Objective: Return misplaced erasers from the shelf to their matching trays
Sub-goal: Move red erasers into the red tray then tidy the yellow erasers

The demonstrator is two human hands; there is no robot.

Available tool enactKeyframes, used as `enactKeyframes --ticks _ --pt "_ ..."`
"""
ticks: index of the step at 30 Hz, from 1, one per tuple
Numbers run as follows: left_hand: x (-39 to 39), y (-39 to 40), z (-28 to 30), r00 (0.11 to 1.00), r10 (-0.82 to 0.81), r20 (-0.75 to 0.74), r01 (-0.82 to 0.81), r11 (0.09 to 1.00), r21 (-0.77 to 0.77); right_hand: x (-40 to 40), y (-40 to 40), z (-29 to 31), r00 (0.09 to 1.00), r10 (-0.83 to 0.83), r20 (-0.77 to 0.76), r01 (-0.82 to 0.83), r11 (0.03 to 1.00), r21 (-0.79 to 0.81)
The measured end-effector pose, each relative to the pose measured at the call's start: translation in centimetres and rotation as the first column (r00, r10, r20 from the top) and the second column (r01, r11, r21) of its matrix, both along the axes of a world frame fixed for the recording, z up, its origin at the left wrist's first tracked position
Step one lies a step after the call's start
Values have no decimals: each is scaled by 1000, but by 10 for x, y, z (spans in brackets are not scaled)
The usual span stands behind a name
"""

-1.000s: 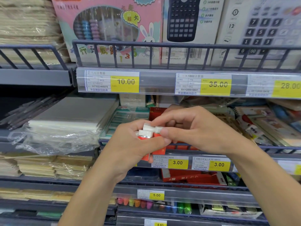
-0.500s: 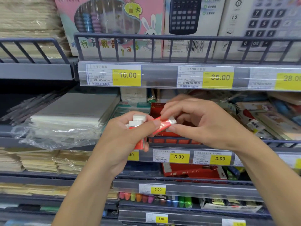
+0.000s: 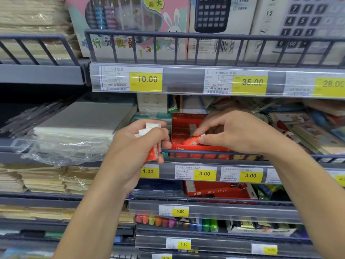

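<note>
My left hand point(image 3: 138, 146) grips a small stack of erasers point(image 3: 149, 130) with white ends and red-orange sleeves, held in front of the middle shelf rail. My right hand point(image 3: 235, 133) pinches a single red-sleeved eraser point(image 3: 193, 140) between thumb and fingers, low over the open red eraser tray point(image 3: 183, 126) on the middle shelf. Rows of red erasers fill that tray. A green-white tray point(image 3: 152, 116) sits just left of it, partly hidden behind my left hand.
A dark rail point(image 3: 205, 152) runs along the shelf front below my hands. A plastic-wrapped white stack point(image 3: 74, 133) lies left, notebooks point(image 3: 302, 131) right. Calculator and abacus boxes stand on the shelf above; highlighters point(image 3: 168, 221) and another red box point(image 3: 220, 190) sit on lower shelves.
My right hand pulled one eraser away from the stack in my left hand and carried it right and forward over the red tray. The left hand stayed close by with the others.
</note>
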State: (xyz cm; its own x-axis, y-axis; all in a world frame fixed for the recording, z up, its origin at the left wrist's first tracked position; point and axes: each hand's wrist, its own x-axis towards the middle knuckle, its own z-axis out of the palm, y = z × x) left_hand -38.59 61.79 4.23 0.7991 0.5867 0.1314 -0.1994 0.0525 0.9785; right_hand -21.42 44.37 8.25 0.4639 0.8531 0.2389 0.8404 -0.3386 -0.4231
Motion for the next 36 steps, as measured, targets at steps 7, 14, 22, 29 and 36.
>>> enactKeyframes --ticks 7,14,22,29,36 --pt "-2 -1 -1 1000 16 15 -15 999 -47 -1 17 -4 999 47 -12 -48 997 -64" --pt "-4 1 0 1000 -22 4 22 1000 0 -8 19 -3 995 89 -48 -97 978 -184" --pt "-1 -5 0 998 -60 -19 61 994 88 -16 15 -1 993 88 -81 -94 993 -77" --pt "9 -12 -1 999 4 41 -7 998 61 -52 19 -18 900 289 -325 -159 914 373" --pt "12 -9 1 998 34 45 -37 997 71 -42 16 -11 888 244 -389 -40 885 464"
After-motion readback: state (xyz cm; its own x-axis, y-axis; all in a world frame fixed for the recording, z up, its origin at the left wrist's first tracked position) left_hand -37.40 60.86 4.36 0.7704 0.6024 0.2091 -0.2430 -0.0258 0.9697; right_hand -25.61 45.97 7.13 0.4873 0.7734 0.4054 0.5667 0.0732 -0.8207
